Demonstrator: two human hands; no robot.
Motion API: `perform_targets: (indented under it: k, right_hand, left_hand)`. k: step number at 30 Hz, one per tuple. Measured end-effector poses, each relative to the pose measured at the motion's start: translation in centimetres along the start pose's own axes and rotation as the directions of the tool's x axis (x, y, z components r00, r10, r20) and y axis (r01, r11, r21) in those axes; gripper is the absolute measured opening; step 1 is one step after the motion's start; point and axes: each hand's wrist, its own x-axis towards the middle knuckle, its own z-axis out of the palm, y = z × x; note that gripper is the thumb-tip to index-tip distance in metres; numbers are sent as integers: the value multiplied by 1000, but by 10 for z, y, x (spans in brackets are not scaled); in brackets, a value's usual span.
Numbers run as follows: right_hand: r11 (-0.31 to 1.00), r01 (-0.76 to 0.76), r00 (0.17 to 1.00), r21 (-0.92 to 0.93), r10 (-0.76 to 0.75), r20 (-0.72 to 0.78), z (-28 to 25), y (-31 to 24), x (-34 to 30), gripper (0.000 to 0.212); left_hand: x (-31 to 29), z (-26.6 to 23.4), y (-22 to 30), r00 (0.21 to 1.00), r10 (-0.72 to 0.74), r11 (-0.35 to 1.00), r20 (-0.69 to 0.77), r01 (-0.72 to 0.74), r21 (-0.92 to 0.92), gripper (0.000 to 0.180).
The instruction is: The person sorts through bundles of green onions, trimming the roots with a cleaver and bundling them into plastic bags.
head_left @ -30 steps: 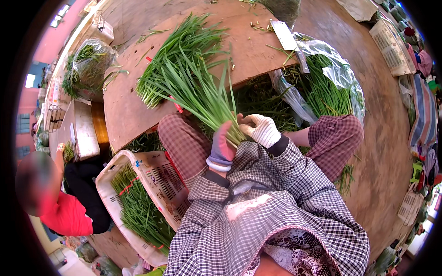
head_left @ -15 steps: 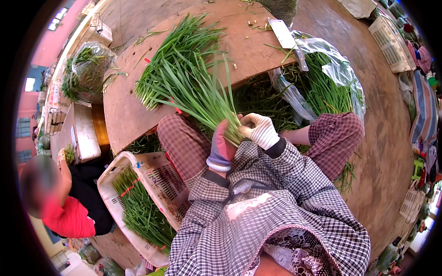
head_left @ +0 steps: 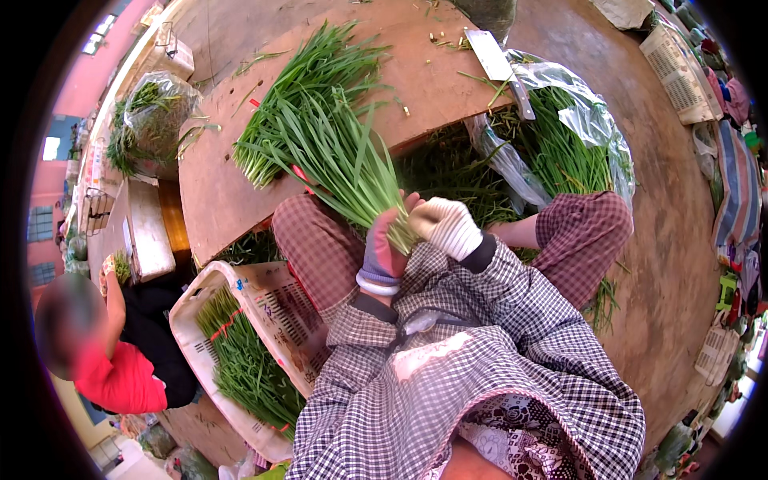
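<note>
Green stalks fill your grip: with twelve straight ahead of your hands, the bunch of green stalks (head_left: pixel 344 160) leans out toward eleven o'clock, its leafy tips over the surface (head_left: pixel 214 172) and its pale ends down near your lap. Your left hand (head_left: pixel 386 246), in a grey-purple and pink glove, has its fingers wrapped around those pale ends. Just beside it at three o'clock, your right hand (head_left: pixel 448 226), in a whitish knit glove, has its fingers curled in toward the bunch; you cannot tell from this view whether they pinch a stalk.

At eleven o'clock a pile of loose greens (head_left: pixel 308 76) lies on the surface, partly under your bunch's tips. At one o'clock a cleaver (head_left: pixel 494 62) rests at the surface's edge, its handle pointing back toward you. At two o'clock, beyond your right hand, a clear plastic bag (head_left: pixel 594 120) stands open around more long greens (head_left: pixel 560 156). At eight o'clock, by your left knee, a white crate (head_left: pixel 276 308) holds greens bound with red bands (head_left: pixel 225 326); farther out that way sits a co-worker in a red top (head_left: pixel 124 380).
</note>
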Motion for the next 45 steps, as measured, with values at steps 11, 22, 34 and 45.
perform_targets:
  k: [11, 22, 34, 45]
  right_hand:
    - [965, -261, 954, -31, 263, 142, 5, 7, 21, 28]
    - [981, -191, 976, 32, 186, 111, 13, 20, 23, 12]
    - [956, -265, 961, 123, 252, 115, 14, 8, 25, 14]
    - [982, -191, 978, 10, 191, -81, 8, 19, 16, 13]
  left_hand:
    - [1, -3, 0, 999, 12, 1000, -48, -12, -2, 45]
    - [1, -5, -3, 996, 21, 1000, -84, -22, -10, 45]
    - [-2, -4, -4, 997, 8, 1000, -71, -9, -5, 41]
    - [0, 7, -4, 988, 66, 993, -142, -52, 104, 32]
